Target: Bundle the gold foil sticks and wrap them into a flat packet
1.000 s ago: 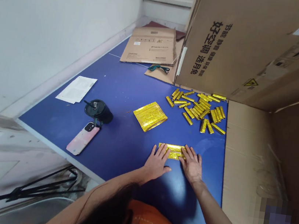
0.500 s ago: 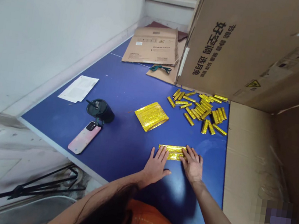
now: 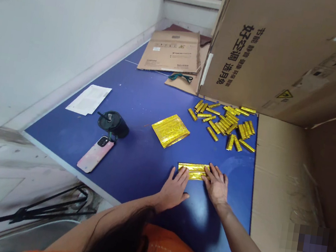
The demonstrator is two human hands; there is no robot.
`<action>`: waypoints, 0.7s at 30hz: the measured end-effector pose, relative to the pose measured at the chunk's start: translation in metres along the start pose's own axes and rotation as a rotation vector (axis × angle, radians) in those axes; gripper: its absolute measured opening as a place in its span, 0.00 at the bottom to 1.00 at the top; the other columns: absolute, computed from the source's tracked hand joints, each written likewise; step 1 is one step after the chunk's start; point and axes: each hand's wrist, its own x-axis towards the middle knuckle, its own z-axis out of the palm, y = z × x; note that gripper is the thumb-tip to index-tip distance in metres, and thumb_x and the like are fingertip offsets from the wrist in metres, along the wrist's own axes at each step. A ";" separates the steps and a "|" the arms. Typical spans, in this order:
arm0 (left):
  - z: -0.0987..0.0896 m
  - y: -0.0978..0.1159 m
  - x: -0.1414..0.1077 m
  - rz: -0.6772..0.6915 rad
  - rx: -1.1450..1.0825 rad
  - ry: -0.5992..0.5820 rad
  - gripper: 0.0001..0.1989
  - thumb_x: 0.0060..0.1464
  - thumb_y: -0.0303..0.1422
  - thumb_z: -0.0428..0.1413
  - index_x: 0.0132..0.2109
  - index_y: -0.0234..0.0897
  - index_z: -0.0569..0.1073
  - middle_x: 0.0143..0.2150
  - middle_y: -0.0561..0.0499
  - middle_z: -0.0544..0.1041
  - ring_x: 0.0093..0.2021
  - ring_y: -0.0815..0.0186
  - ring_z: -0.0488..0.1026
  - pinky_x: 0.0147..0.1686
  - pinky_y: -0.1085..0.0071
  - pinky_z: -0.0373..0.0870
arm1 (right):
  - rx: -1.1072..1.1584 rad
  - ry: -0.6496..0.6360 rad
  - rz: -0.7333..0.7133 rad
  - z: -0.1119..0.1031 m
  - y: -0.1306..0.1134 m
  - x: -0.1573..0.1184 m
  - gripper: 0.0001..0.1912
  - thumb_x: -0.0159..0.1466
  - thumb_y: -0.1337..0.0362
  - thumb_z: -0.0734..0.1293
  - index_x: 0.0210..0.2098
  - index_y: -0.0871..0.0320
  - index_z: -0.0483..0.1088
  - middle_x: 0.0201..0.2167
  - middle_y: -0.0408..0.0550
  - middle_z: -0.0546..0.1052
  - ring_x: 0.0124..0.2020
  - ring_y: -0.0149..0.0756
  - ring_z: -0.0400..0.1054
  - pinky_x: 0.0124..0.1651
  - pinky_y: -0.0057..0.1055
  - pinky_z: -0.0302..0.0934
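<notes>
A shiny gold wrapper (image 3: 196, 171), partly folded into a flat strip, lies on the blue table (image 3: 137, 167). My left hand (image 3: 174, 189) rests flat at its left end, fingers stretched and thumb apart. At the right end, my right hand (image 3: 217, 186) touches the wrapper with spread, slightly bent fingers. Beyond my hands a wider flat gold packet (image 3: 170, 131) lies by itself. Several small folded gold pieces (image 3: 227, 119) are scattered at the table's back right. Parts of the wrapper are hidden under my fingertips.
On the left are a dark cup with a straw (image 3: 113, 124), a pink phone (image 3: 95, 156) and white paper (image 3: 89, 99). Flattened cardboard (image 3: 171, 53) and a dark green cord (image 3: 180, 77) lie at the back. A large cardboard box (image 3: 268, 52) stands behind the gold pieces.
My left hand has shifted slightly down and left, showing more of the wrapper's left end. My right hand stays in nearly the same place on the wrapper.
</notes>
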 end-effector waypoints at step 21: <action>0.004 0.026 0.017 0.069 -0.067 0.014 0.39 0.52 0.53 0.40 0.61 0.27 0.48 0.62 0.40 0.50 0.63 0.55 0.41 0.58 0.55 0.38 | -0.011 -0.015 -0.002 0.001 0.001 0.000 0.18 0.63 0.59 0.54 0.50 0.51 0.64 0.57 0.46 0.62 0.57 0.43 0.51 0.55 0.48 0.43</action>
